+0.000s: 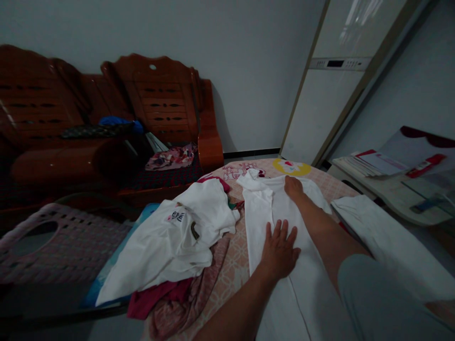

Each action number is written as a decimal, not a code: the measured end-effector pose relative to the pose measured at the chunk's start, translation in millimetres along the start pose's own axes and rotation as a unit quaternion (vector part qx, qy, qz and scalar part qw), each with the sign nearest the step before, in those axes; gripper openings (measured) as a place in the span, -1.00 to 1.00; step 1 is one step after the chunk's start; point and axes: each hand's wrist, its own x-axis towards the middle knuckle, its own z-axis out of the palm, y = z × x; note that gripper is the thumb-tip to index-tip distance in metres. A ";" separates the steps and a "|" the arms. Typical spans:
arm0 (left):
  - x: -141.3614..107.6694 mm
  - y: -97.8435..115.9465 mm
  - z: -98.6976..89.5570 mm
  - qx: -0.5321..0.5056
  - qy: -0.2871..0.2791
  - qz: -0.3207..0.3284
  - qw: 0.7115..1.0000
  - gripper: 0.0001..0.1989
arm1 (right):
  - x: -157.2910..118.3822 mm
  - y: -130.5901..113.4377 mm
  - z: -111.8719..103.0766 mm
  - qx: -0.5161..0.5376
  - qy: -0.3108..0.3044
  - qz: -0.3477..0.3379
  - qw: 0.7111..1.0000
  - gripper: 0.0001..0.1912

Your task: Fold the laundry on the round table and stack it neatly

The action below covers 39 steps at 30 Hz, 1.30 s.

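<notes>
A white shirt (261,222) lies lengthwise on the round table, with one side folded inward over the body. My left hand (280,251) rests flat on its middle, fingers spread. Farther up, my right hand (294,188) has its fingers curled over the shirt's upper edge, near the neckline; the fingertips are partly hidden. To the left is a loose heap, topped by a white T-shirt (192,227) with a small printed design. Dark red and pinkish cloth (194,303) shows beneath it. Another white garment (391,241) lies flat to the right of my right forearm.
A patterned pink tablecloth (234,265) covers the table. Beyond it stands a carved wooden sofa (159,104) with cloth on the seat. A woven basket (71,246) is at left, a tall air conditioner (320,104) at the back, and a side table with papers (380,163) at right.
</notes>
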 end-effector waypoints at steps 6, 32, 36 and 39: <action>1.4 -1.0 5.3 0.026 0.018 0.003 1.000 -0.37 | -25.9 27.0 -11.7 0.112 0.058 0.024 0.992 -0.61; 8.2 -3.0 -6.3 -0.025 0.011 0.020 0.999 -0.46 | -301.8 55.2 -47.8 -0.027 -0.067 0.073 0.995 -0.60; 9.3 0.5 -5.1 -0.139 0.000 0.122 0.983 -0.56 | -300.8 58.3 -57.9 0.108 0.006 0.078 0.991 -0.61; 8.9 9.7 -4.6 -0.283 -0.009 0.138 0.949 -0.57 | -303.9 47.4 -60.8 0.187 0.019 0.042 0.981 -0.64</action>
